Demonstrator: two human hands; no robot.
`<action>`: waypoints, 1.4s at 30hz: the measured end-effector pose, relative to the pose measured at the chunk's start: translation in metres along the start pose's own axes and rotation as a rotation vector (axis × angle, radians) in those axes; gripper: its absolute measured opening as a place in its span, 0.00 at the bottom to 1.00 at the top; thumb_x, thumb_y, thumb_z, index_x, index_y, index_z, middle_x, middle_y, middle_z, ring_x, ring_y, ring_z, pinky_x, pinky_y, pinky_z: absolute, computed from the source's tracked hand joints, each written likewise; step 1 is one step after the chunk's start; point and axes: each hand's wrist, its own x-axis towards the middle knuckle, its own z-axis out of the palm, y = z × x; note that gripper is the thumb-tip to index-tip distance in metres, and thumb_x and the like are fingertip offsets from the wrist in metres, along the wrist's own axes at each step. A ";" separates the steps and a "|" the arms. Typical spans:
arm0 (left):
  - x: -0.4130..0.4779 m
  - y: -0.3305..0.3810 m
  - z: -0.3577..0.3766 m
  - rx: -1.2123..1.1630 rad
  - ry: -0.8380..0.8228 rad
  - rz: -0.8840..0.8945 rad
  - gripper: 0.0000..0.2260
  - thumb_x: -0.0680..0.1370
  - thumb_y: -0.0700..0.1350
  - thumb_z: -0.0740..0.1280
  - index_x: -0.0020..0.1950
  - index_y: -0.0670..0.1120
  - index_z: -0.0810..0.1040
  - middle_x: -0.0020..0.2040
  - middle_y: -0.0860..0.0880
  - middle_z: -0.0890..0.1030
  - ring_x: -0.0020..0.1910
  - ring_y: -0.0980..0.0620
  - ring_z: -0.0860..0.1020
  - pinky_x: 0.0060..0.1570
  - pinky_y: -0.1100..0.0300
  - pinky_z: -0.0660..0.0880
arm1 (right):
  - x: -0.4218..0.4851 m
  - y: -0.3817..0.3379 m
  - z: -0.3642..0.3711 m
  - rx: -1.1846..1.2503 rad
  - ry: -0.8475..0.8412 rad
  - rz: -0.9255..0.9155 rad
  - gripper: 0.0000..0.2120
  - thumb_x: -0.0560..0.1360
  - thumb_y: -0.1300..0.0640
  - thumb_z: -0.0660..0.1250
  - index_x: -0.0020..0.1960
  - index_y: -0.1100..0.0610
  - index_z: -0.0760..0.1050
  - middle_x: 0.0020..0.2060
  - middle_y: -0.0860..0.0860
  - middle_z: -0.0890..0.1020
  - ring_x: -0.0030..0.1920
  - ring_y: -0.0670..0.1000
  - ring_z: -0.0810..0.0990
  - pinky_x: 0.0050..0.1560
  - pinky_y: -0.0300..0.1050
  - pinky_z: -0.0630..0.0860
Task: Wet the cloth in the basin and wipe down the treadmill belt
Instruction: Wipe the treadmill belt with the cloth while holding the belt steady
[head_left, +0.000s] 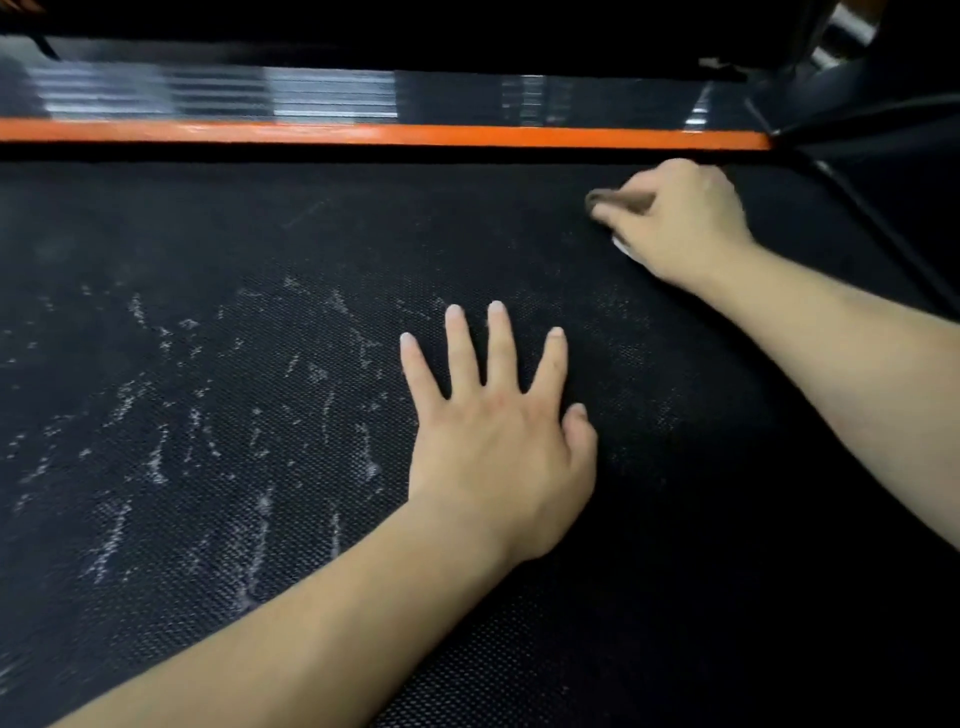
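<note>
**Sam:** Your right hand (680, 223) is curled round the cloth (605, 199). It presses the cloth on the treadmill belt (260, 234), just below the orange stripe (363, 134), near the stripe's right end. Most of the cloth hides under your fingers, so I can't tell how wet it is.

**Kit:** Your left hand (498, 441) lies flat on the belt with its fingers spread wide. It holds nothing. It sits well below the orange stripe, more toward the middle.

**Sam:** I think you're at the wiping step. I can't see the basin anywhere, so the wetting part is most likely done.

**Kit:** The belt close under the stripe looks dark and fairly clean. But see the white marks (156, 457)? They're far below the stripe, out toward its left end. That part looks not yet wiped.

**Sam:** So next, I'd pull the cloth away from the stripe, toward you, then over into those marks. Press hard. The belt is bumpy, and dirt may sit in the little dents.

**Kit:** Your left hand is in the way of that path. You'd need to lift it or slide it aside first. And if the cloth feels dry, give it a dip in the basin.
</note>
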 end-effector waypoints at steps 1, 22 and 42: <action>0.000 0.000 0.000 0.000 0.004 0.002 0.31 0.80 0.61 0.41 0.83 0.56 0.43 0.83 0.40 0.41 0.80 0.34 0.35 0.72 0.28 0.35 | -0.002 0.003 -0.004 -0.019 -0.014 -0.014 0.11 0.76 0.40 0.68 0.45 0.47 0.82 0.38 0.48 0.79 0.42 0.52 0.77 0.43 0.47 0.72; 0.001 0.001 -0.001 -0.001 -0.018 -0.018 0.30 0.81 0.61 0.42 0.83 0.56 0.44 0.83 0.41 0.43 0.80 0.35 0.37 0.73 0.29 0.37 | -0.067 -0.009 -0.019 -0.039 0.009 0.114 0.17 0.75 0.38 0.64 0.37 0.50 0.77 0.32 0.48 0.78 0.39 0.55 0.79 0.38 0.45 0.69; -0.001 0.001 -0.001 0.017 -0.029 -0.022 0.29 0.81 0.61 0.42 0.83 0.57 0.45 0.84 0.42 0.43 0.81 0.37 0.38 0.73 0.29 0.37 | -0.116 0.022 -0.045 -0.058 0.047 0.161 0.13 0.77 0.42 0.66 0.50 0.49 0.83 0.44 0.50 0.81 0.46 0.56 0.80 0.43 0.46 0.73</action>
